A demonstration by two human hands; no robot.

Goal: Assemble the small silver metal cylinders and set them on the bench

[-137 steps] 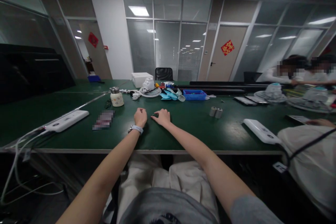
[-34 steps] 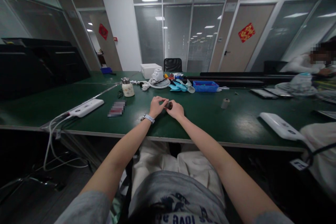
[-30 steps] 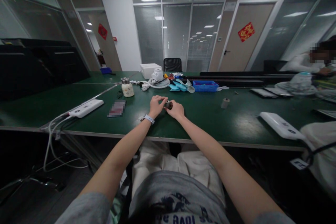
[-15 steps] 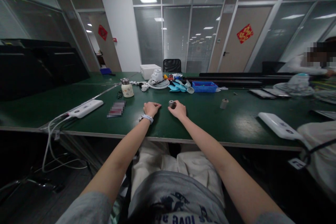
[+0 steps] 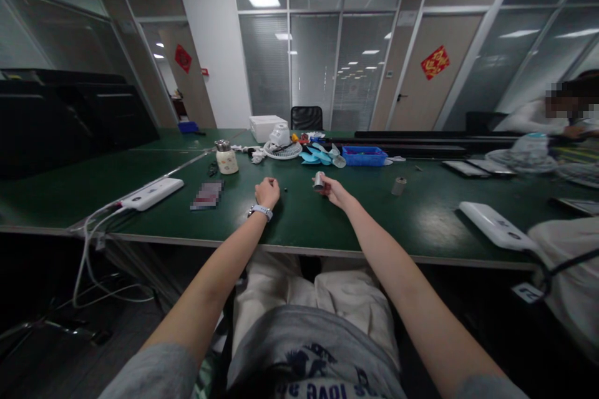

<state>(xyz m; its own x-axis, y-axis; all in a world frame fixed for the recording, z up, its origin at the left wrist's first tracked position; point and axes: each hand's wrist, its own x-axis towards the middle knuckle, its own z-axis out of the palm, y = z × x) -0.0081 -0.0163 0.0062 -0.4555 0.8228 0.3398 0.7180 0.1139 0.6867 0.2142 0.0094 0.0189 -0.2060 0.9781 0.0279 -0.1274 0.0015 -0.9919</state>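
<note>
I can't make out the tiny dark speck (image 5: pixel 286 187) beside my left hand (image 5: pixel 267 191); the patch (image 5: pixel 206 194) near it is blurred.

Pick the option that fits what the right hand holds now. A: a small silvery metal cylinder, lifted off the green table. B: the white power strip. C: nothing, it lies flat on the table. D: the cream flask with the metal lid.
A: the right hand pinches a small silvery cylinder just above the green table, while the flask and power strip sit untouched to the left.
</note>
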